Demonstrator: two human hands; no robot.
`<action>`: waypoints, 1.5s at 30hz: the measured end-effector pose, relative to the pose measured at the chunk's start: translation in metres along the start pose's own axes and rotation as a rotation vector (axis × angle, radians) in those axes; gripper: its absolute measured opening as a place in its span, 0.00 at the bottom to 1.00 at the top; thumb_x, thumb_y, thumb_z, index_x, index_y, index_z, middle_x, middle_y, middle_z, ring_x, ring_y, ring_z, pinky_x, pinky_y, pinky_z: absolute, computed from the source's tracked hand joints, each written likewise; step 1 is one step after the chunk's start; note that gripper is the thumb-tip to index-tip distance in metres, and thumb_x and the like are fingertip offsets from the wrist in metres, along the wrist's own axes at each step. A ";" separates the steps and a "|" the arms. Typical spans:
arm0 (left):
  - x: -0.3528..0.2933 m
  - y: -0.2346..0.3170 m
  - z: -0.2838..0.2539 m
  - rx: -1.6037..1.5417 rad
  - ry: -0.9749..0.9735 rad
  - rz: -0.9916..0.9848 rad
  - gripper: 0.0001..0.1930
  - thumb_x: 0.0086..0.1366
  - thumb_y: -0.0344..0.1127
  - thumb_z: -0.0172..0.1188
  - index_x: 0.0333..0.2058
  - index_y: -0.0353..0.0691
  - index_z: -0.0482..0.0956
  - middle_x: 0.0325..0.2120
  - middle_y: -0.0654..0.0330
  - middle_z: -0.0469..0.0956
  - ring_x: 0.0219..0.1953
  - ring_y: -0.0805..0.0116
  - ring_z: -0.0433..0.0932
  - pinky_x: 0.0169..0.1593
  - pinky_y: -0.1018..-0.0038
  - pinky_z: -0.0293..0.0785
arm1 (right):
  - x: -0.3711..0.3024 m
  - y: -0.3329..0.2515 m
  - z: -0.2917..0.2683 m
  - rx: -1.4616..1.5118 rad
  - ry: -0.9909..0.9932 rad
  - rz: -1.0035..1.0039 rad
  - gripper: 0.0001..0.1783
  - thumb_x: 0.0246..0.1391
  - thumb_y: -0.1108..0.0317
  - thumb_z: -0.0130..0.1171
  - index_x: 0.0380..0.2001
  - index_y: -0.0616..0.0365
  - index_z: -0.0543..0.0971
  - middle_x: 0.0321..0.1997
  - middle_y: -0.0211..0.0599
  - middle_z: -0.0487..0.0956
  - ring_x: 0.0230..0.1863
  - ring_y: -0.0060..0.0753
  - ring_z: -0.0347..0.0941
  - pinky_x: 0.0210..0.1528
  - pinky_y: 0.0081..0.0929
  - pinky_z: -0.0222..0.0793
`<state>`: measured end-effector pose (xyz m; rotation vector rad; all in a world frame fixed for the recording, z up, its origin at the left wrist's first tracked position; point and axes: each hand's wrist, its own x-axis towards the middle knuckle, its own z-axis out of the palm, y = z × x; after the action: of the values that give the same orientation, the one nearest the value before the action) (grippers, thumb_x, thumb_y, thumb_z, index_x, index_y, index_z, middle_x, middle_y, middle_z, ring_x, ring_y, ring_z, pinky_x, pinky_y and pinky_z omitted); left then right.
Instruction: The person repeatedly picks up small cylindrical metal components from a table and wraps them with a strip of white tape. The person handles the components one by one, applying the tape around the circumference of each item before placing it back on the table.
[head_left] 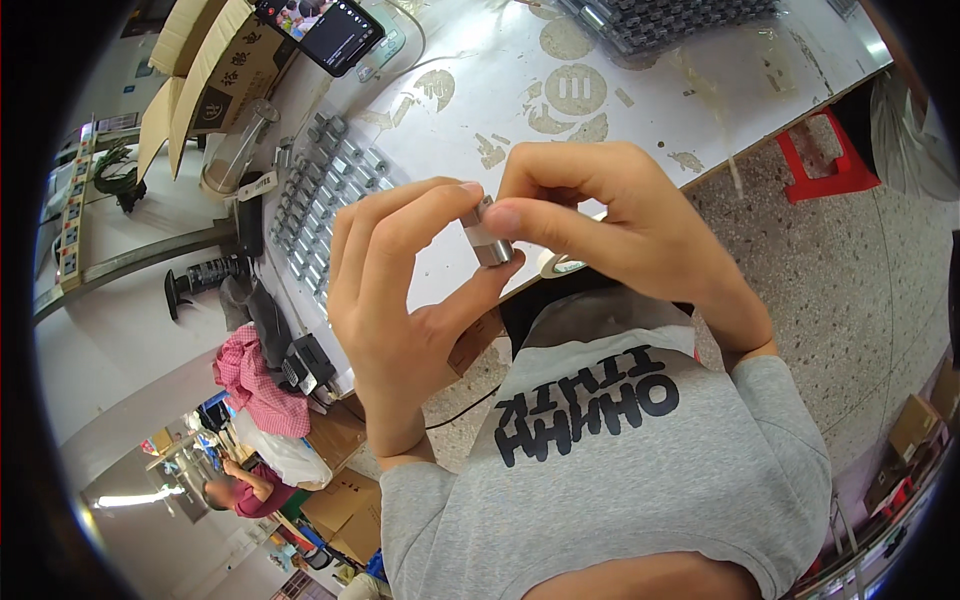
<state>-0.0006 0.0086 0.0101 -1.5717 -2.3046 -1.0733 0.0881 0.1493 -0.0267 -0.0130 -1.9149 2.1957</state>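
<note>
Between the fingertips and thumb of my left hand (390, 285) is a small shiny metal cylinder (494, 252), held tilted above the table's near edge. A pale band, perhaps tape, crosses its side. My right hand (610, 215) is closed against the cylinder's upper part, its thumb pressed on it and its index finger curled behind. Whether a bit of tape is between those fingers is hidden. Below the right hand, a roll of tape (548, 262) is partly covered by it. Left of my left hand, several similar metal cylinders (318, 205) stand in rows on the table.
The white table (460, 150) has worn patches. At its far side lie a phone (335, 35) and a dense batch of metal parts (670, 20). An open cardboard box (225, 80) and clear jar (235, 150) stand left. A red stool (830, 160) is right; another person (255, 490) is lower left.
</note>
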 end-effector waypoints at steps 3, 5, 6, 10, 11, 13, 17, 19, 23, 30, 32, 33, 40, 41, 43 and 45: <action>0.003 -0.003 -0.005 -0.024 -0.039 0.016 0.20 0.32 0.29 0.68 0.31 0.40 0.76 0.29 0.62 0.75 0.31 0.67 0.71 0.35 0.76 0.67 | -0.002 -0.006 -0.006 -0.054 -0.031 0.014 0.09 0.48 0.66 0.55 0.25 0.62 0.73 0.16 0.29 0.69 0.18 0.17 0.61 0.20 0.16 0.55; 0.004 -0.004 -0.005 -0.029 -0.052 0.018 0.20 0.32 0.28 0.68 0.30 0.40 0.76 0.29 0.62 0.75 0.31 0.67 0.71 0.34 0.76 0.67 | -0.004 -0.008 -0.009 -0.131 -0.019 -0.005 0.10 0.48 0.64 0.56 0.27 0.61 0.73 0.17 0.32 0.69 0.17 0.21 0.62 0.20 0.19 0.56; 0.005 -0.003 -0.005 -0.027 -0.052 0.012 0.20 0.32 0.28 0.68 0.30 0.40 0.76 0.29 0.62 0.75 0.31 0.67 0.71 0.34 0.76 0.67 | -0.005 -0.008 -0.011 -0.170 -0.012 -0.015 0.10 0.47 0.64 0.56 0.27 0.61 0.73 0.17 0.32 0.69 0.17 0.21 0.62 0.20 0.20 0.57; 0.009 0.001 -0.008 0.081 -0.065 0.073 0.20 0.31 0.28 0.68 0.30 0.42 0.77 0.28 0.63 0.75 0.31 0.68 0.71 0.34 0.77 0.67 | -0.005 -0.005 -0.014 -0.211 -0.044 -0.046 0.08 0.47 0.65 0.55 0.27 0.59 0.72 0.16 0.31 0.68 0.16 0.22 0.61 0.20 0.21 0.56; 0.010 0.001 -0.009 0.109 -0.061 0.090 0.20 0.31 0.28 0.68 0.30 0.42 0.77 0.28 0.64 0.75 0.31 0.68 0.71 0.34 0.77 0.68 | -0.005 -0.005 -0.014 -0.214 -0.044 -0.047 0.08 0.47 0.65 0.55 0.27 0.59 0.72 0.15 0.31 0.67 0.16 0.22 0.61 0.20 0.21 0.56; 0.012 0.001 -0.009 0.166 -0.053 0.124 0.20 0.31 0.27 0.68 0.30 0.44 0.77 0.28 0.65 0.76 0.31 0.68 0.71 0.34 0.77 0.68 | -0.004 -0.006 -0.015 -0.218 -0.043 -0.050 0.08 0.47 0.66 0.55 0.26 0.58 0.72 0.14 0.31 0.66 0.16 0.23 0.61 0.19 0.22 0.56; 0.015 -0.001 -0.009 0.209 -0.077 0.174 0.20 0.31 0.27 0.67 0.30 0.45 0.77 0.28 0.67 0.76 0.32 0.68 0.71 0.35 0.76 0.69 | -0.004 -0.004 -0.014 -0.179 -0.018 -0.061 0.07 0.47 0.67 0.54 0.25 0.60 0.72 0.12 0.32 0.66 0.15 0.23 0.60 0.19 0.21 0.55; 0.016 -0.003 -0.009 0.230 -0.091 0.192 0.20 0.31 0.27 0.67 0.30 0.45 0.77 0.28 0.67 0.76 0.32 0.68 0.71 0.35 0.76 0.69 | -0.003 -0.007 -0.014 -0.174 -0.013 -0.038 0.08 0.46 0.67 0.54 0.24 0.62 0.71 0.12 0.33 0.67 0.14 0.23 0.61 0.19 0.21 0.56; 0.015 -0.004 -0.008 0.276 -0.095 0.197 0.20 0.31 0.28 0.67 0.30 0.44 0.77 0.28 0.67 0.76 0.33 0.67 0.71 0.36 0.75 0.69 | -0.002 -0.007 -0.013 -0.171 0.015 -0.051 0.06 0.45 0.71 0.54 0.23 0.63 0.71 0.14 0.33 0.70 0.16 0.21 0.63 0.20 0.18 0.57; 0.012 -0.007 -0.003 0.318 -0.073 0.220 0.20 0.32 0.27 0.67 0.31 0.43 0.77 0.28 0.66 0.76 0.33 0.67 0.72 0.38 0.75 0.69 | -0.002 0.001 -0.009 -0.215 0.113 -0.177 0.03 0.43 0.77 0.57 0.22 0.63 0.73 0.16 0.28 0.71 0.17 0.12 0.62 0.18 0.11 0.56; 0.011 -0.007 -0.003 0.296 -0.053 0.205 0.19 0.32 0.28 0.67 0.30 0.44 0.77 0.28 0.67 0.77 0.32 0.68 0.72 0.36 0.75 0.69 | -0.001 0.002 -0.010 -0.220 0.120 -0.193 0.03 0.43 0.77 0.57 0.22 0.63 0.73 0.16 0.28 0.71 0.18 0.12 0.62 0.18 0.11 0.56; 0.011 -0.006 -0.003 0.276 -0.048 0.191 0.19 0.32 0.28 0.67 0.30 0.44 0.77 0.28 0.67 0.77 0.32 0.68 0.73 0.37 0.75 0.69 | -0.001 0.002 -0.011 -0.228 0.121 -0.206 0.03 0.43 0.77 0.57 0.22 0.63 0.73 0.16 0.28 0.71 0.18 0.12 0.62 0.18 0.11 0.56; 0.006 -0.008 -0.003 0.166 -0.008 0.157 0.20 0.33 0.30 0.69 0.30 0.43 0.77 0.28 0.65 0.77 0.33 0.68 0.74 0.38 0.74 0.69 | 0.002 0.000 -0.013 -0.219 0.069 -0.140 0.03 0.43 0.76 0.57 0.22 0.63 0.73 0.16 0.26 0.70 0.18 0.11 0.61 0.19 0.11 0.55; 0.005 -0.009 -0.003 0.132 0.009 0.157 0.20 0.33 0.31 0.69 0.30 0.43 0.76 0.28 0.64 0.77 0.33 0.67 0.74 0.38 0.74 0.68 | 0.002 -0.001 -0.014 -0.196 0.038 -0.108 0.04 0.44 0.73 0.57 0.23 0.63 0.73 0.16 0.29 0.71 0.19 0.14 0.63 0.21 0.13 0.57; 0.001 -0.010 -0.001 0.063 0.043 0.156 0.21 0.33 0.32 0.70 0.31 0.42 0.76 0.27 0.64 0.78 0.32 0.67 0.74 0.38 0.74 0.67 | 0.003 -0.004 -0.015 -0.152 -0.023 -0.044 0.08 0.46 0.67 0.55 0.25 0.63 0.73 0.16 0.33 0.72 0.20 0.20 0.68 0.25 0.17 0.63; -0.002 -0.012 0.005 -0.043 0.103 0.129 0.22 0.34 0.33 0.70 0.32 0.42 0.74 0.28 0.63 0.78 0.32 0.67 0.73 0.39 0.74 0.66 | 0.005 0.001 -0.015 0.006 -0.055 -0.065 0.09 0.48 0.66 0.55 0.25 0.62 0.74 0.18 0.30 0.72 0.21 0.17 0.67 0.24 0.16 0.62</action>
<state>-0.0089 0.0077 -0.0004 -1.6161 -2.0968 -1.1502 0.0848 0.1643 -0.0293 0.1100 -1.9093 2.1809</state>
